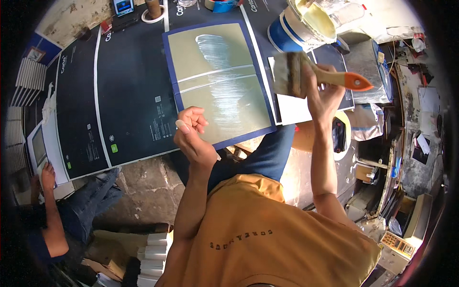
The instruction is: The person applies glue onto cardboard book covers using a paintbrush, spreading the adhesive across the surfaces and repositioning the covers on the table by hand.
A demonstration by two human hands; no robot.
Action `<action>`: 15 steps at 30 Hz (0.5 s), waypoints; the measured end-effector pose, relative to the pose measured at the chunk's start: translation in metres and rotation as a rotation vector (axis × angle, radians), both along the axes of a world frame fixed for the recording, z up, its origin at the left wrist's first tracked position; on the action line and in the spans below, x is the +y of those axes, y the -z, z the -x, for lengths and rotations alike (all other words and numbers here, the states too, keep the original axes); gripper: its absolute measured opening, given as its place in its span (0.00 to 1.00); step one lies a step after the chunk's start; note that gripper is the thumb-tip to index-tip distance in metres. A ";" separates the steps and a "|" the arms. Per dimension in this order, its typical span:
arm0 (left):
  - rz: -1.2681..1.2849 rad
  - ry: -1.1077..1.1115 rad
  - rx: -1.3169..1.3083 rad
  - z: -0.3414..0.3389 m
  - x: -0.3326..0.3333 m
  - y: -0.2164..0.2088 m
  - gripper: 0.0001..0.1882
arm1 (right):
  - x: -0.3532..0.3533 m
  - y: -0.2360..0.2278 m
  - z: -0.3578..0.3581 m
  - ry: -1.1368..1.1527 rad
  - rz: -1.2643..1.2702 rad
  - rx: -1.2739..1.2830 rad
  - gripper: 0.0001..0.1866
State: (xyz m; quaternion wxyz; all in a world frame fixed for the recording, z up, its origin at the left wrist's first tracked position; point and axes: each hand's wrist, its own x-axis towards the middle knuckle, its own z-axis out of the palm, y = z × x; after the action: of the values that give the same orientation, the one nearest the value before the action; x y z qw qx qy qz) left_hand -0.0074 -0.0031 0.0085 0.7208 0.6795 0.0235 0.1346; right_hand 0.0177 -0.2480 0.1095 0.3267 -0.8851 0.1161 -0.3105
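Note:
My right hand (pixel 325 95) grips a wide flat paintbrush (pixel 297 76), its wooden handle tipped orange and pointing right. The brush is held above the right edge of an open book cover (pixel 189 55), apart from it as far as I can see. The cover lies on the table, greyish-beige inside with blue turned-in borders and two pale strips across it. A streaky white smear (pixel 227 103) of wet paste runs down its middle. Near the cover's lower left corner hovers my left hand (pixel 195 136), fingers loosely curled in, with nothing visible in them.
A white-and-blue bucket (pixel 282 31) of cream-coloured paste stands at the far right, beside white sheets (pixel 292 111). Dark printed board (pixel 129 86) covers the table. A phone (pixel 123 7) and tape roll (pixel 224 5) are at the back. Another person's hand (pixel 48 176) works at left.

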 end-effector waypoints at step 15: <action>-0.161 0.011 0.103 -0.004 -0.006 -0.008 0.38 | 0.052 0.022 -0.140 -0.467 -0.089 -0.158 0.17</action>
State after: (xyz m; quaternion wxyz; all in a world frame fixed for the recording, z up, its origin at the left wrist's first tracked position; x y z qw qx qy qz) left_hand -0.0034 -0.0086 0.0165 0.6625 0.7414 0.0459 0.0969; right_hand 0.1581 -0.1956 0.0879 0.4363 -0.8456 -0.1039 -0.2893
